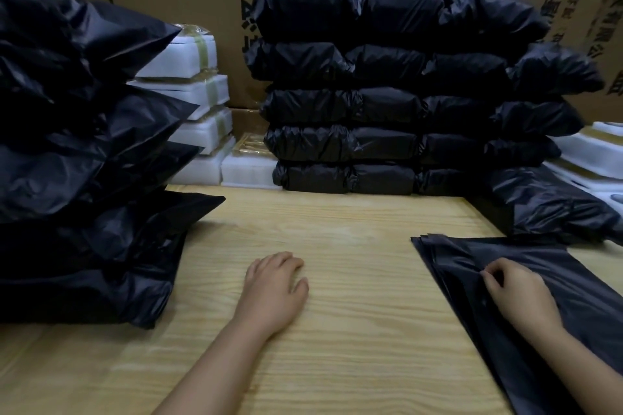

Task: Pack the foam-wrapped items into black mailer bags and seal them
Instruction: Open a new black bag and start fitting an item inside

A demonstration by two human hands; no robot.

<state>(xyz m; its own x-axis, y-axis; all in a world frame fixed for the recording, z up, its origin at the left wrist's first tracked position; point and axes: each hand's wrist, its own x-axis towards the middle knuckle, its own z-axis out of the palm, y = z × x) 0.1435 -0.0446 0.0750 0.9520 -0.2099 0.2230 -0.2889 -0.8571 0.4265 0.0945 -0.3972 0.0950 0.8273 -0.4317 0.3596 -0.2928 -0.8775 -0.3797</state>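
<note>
Evidently starting a fresh pack: pinching the top sheet of the flat mailer bags (472,263) at near right with the right hand (519,296), resting the left hand (274,290) loose and empty on the desk (354,330). Next, probably: peel one bag clear of the slippery pile, open its mouth, then reach far left to the foam-wrapped items (205,91), stacked well apart from both hands, between the filled bags (387,94) and another black heap (67,111)
</note>
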